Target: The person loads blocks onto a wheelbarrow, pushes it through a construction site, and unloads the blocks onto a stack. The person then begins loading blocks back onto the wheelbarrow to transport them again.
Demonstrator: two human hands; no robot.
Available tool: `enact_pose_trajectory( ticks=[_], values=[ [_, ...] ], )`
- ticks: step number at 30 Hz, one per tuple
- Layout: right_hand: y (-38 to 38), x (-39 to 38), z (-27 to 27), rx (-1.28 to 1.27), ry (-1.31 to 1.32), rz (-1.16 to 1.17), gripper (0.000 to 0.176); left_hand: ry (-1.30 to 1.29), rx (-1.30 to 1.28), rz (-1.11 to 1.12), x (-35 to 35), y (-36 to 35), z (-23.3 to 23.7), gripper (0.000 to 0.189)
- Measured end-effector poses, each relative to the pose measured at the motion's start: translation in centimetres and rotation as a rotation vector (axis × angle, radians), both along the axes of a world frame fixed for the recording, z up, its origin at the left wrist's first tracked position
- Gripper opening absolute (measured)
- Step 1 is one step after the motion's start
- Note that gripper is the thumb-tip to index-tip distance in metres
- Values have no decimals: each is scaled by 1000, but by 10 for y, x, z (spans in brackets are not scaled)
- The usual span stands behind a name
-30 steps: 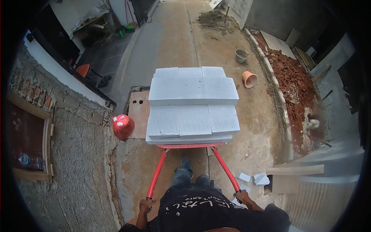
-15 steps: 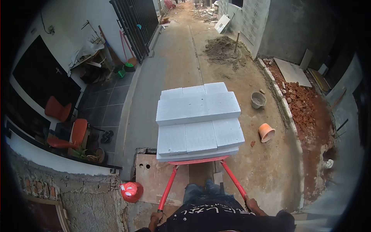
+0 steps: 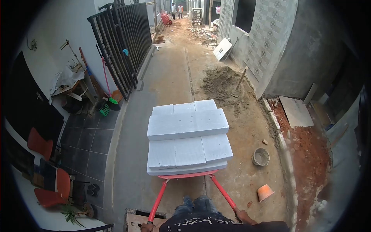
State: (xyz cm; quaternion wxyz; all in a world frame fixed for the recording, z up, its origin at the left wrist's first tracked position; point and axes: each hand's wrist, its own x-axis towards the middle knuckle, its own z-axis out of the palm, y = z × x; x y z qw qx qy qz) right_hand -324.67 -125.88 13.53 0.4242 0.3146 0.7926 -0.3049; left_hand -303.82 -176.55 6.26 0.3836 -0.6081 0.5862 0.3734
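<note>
White blocks [image 3: 188,127] are stacked in layers on a red wheelbarrow [image 3: 189,175], held just ahead of the person's legs on a bare lane [image 3: 170,77]. The right handle [image 3: 225,194] is gripped near its end by the right hand [image 3: 244,216], closed round it. The left handle [image 3: 157,203] also appears to be firmly gripped by the left hand [image 3: 147,227], though part of that hand is cut off by the lower edge of the view.

Wheeling the load along the lane is judged to be the step in hand. For the next move, both handles need to be kept level so that no loose block is shifted, and a line needs to be kept left of the grey heap [image 3: 222,83] and clear of the black gate [image 3: 133,42].

Compared with half a second ago, the grey bucket [image 3: 261,157] and orange bucket [image 3: 265,192] are seen lower in the view, as is the board with holes [image 3: 135,224]. The red bag is no longer shown, and more of the lane's far end is revealed. No change is noticed in the stacking.
</note>
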Motion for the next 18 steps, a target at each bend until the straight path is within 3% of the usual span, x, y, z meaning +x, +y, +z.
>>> enact_pose_trajectory(
  ticks=[5, 8, 9, 10, 11, 14, 16, 18],
  values=[
    [-72, -203, -37, -15, 89, -8, 68, 39, 49, 26, -169, -91, -33, 45],
    [-113, -338, -44, 18, 66, 36, 69, -50, -132, -41, -301, -121, -48, 36],
    [-124, -383, -44, 22, 61, 41, 69, -44, -134, 81, -394, -99, 58, 32],
    [-141, -428, -46, 10, 77, 42, 69, -48, -136, 86, -435, -103, 47, 32],
    [-152, -473, -46, 6, 92, 48, 69, 17, -296, 85, -474, -107, 25, 21],
    [-190, -608, -38, -4, 89, 79, 71, 50, -214, 209, -619, -154, 82, 15],
    [-236, -674, -19, -15, 53, 44, 64, 146, -115, 116, -674, -205, 62, 14],
    [-261, -770, -14, -55, 89, 154, 55, 142, -123, 146, -737, -243, 22, 15]
  ],
)
